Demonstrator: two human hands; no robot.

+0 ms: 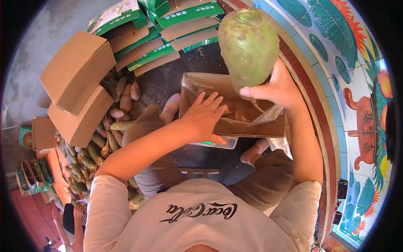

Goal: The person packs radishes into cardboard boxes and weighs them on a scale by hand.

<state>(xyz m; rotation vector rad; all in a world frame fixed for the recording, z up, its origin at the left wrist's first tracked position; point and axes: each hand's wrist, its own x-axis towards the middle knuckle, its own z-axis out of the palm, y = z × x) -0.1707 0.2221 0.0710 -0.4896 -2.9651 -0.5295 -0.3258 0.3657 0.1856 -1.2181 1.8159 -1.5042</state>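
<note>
My right hand (277,90) grips the lower end of the vegetable (248,44), held upright above the box (252,128). My left hand (205,116) rests on the box's near wall, fingers spread and released. The box sits on a scale (218,143); a pile (90,153) of similar vegetables lies to the left.

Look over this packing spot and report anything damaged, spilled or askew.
The green fruit in the right hand has brown scuffed patches on its skin. The carton has a plastic liner spilling over its right corner. Loose tubers lie heaped on the floor. Nothing else stands out.
</note>
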